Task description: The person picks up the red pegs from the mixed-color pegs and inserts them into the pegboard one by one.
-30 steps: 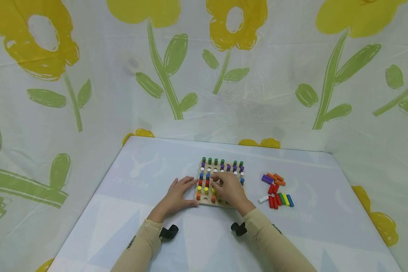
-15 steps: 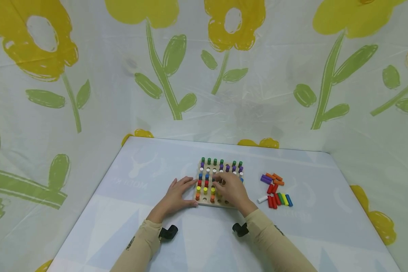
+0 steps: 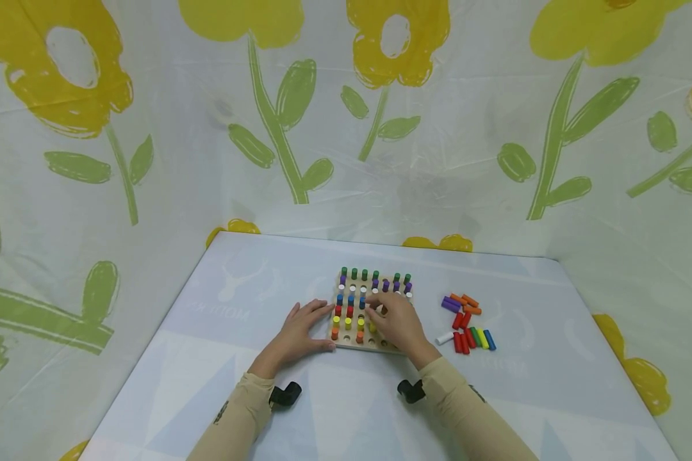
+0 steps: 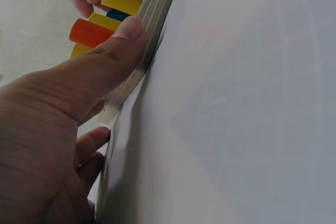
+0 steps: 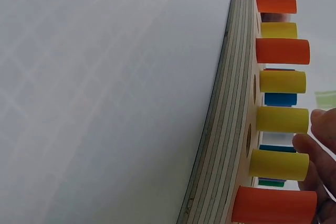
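A wooden pegboard [image 3: 354,346] lies on the table, with rows of coloured pegs standing in its holes. My left hand [image 3: 298,333] rests at its left side, thumb against the front corner and fingers spread along the left edge. In the left wrist view the thumb [image 4: 113,51] lies across the layered front edge. Over the board's middle is my right hand [image 3: 400,323], its thumb and index fingertips apart just right of a standing blue peg [image 3: 362,302]. Several yellow pegs [image 5: 283,119] and an orange peg [image 5: 275,206] stand near the board's front edge in the right wrist view.
Loose pegs lie right of the board: purple [image 3: 452,304], orange [image 3: 469,299], red [image 3: 462,342], white [image 3: 444,338], green, yellow and blue [image 3: 490,339]. The front row has open holes [image 3: 371,341]. A flower-printed curtain [image 3: 438,160] stands behind the table.
My right hand has shifted slightly right, and the blue peg in the third column now shows beside its fingertips. The left hand stays at the board's left edge.
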`<state>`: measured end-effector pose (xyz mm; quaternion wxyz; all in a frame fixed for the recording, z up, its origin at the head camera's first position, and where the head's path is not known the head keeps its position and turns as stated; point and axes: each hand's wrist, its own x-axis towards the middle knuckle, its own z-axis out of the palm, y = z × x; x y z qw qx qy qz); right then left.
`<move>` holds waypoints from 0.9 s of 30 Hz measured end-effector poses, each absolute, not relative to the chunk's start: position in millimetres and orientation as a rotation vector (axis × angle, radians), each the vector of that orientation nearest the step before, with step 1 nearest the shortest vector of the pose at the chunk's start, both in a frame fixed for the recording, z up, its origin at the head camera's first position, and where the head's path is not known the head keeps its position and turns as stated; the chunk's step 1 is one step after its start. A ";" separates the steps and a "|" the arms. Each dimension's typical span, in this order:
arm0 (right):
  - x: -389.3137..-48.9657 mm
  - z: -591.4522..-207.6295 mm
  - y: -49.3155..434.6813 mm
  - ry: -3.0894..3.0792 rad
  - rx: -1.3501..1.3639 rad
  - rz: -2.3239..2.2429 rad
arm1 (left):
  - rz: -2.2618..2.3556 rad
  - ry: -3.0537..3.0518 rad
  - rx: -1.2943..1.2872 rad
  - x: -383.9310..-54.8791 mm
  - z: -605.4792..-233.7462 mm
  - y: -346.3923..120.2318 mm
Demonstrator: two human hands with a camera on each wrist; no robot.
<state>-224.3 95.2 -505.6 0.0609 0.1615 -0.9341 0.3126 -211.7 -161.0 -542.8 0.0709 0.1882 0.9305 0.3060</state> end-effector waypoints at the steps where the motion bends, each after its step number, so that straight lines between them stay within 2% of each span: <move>1: -224.1 -505.7 95.4 -2.830 0.480 0.942 | 0.919 2.798 0.563 -211.6 -542.9 -160.9; 27: -222.9 -508.1 105.2 -2.837 0.424 0.977 | 0.920 2.798 0.579 -212.2 -542.3 -160.8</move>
